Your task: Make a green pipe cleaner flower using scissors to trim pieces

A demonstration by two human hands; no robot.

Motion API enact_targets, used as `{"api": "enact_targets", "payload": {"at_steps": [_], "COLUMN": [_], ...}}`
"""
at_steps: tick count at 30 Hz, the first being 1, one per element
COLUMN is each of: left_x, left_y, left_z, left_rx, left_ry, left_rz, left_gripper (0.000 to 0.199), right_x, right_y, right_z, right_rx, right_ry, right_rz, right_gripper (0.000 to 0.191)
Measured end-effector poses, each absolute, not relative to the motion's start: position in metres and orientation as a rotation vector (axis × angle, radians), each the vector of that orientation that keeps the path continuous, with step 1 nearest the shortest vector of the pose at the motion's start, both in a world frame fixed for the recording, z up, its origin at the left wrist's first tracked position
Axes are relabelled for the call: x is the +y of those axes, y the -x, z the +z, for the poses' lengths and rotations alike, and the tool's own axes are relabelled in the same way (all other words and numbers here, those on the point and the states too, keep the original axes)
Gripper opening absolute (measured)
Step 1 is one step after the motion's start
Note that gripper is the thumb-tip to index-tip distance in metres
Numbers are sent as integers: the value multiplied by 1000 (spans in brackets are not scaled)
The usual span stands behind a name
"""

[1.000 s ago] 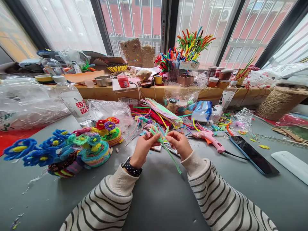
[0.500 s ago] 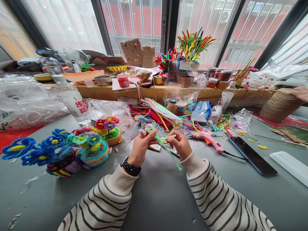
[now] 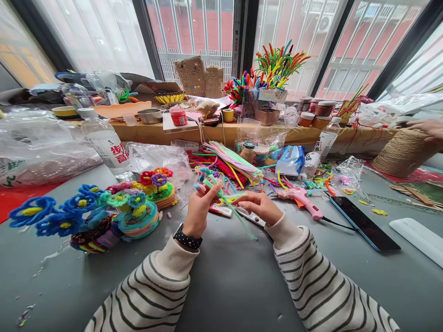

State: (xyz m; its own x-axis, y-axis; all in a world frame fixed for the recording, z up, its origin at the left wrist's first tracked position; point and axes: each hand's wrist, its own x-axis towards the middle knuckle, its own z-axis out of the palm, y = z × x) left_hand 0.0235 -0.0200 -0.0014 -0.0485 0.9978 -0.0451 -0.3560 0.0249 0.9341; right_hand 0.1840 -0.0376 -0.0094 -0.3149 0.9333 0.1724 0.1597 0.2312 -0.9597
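Observation:
My left hand [image 3: 200,206], with a dark dotted watch at the wrist, pinches a bunch of light green pipe cleaners [image 3: 226,200] between thumb and fingers. One long green strand hangs from it, slanting down to the right over the table. My right hand [image 3: 261,207] is just right of the bunch, its index and middle fingers stretched toward the green strands; the fingertips look to touch them. Its thumb is mostly hidden. Beneath the hands lie a red and white packet [image 3: 221,210] and a metallic tool [image 3: 251,216], partly covered by the right hand.
Blue pipe-cleaner flowers [image 3: 64,223] and a round coiled base [image 3: 138,223] stand at left. Behind lies a pile of pastel pipe cleaners [image 3: 235,161]. A pink glue gun [image 3: 301,198], phone [image 3: 363,223] and white bar [image 3: 417,240] lie right. Another person's hand [image 3: 429,129] touches a twine-wrapped cylinder [image 3: 399,152].
My right hand has loosened its pinch on a green strand's end, and its fingers have straightened leftward. My left hand keeps its pinch. The other person's hand has shifted on the twine-wrapped cylinder.

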Motion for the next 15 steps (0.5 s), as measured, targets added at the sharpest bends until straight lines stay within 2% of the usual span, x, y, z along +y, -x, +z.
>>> {"api": "enact_targets", "payload": {"at_steps": [6,9,15], "left_x": [-26,-28,-30], "left_y": [-28,-27,-27], "left_z": [-5,-6,-2], "left_rx": [976,970,958], "left_ry": [-1127,-1269,-1372], "left_rz": [1161,1001,976], "left_gripper": [26,25,27], "right_x": [-34,-36,-41], "right_y": [-195,-190,-177], "right_z": [-6,-9,-12], "right_rx": [-1431,-1552,-1687], "right_ry": [1130,1138,1121], "right_rz": [1062,1144,1138], "right_gripper": [36,31,24]}}
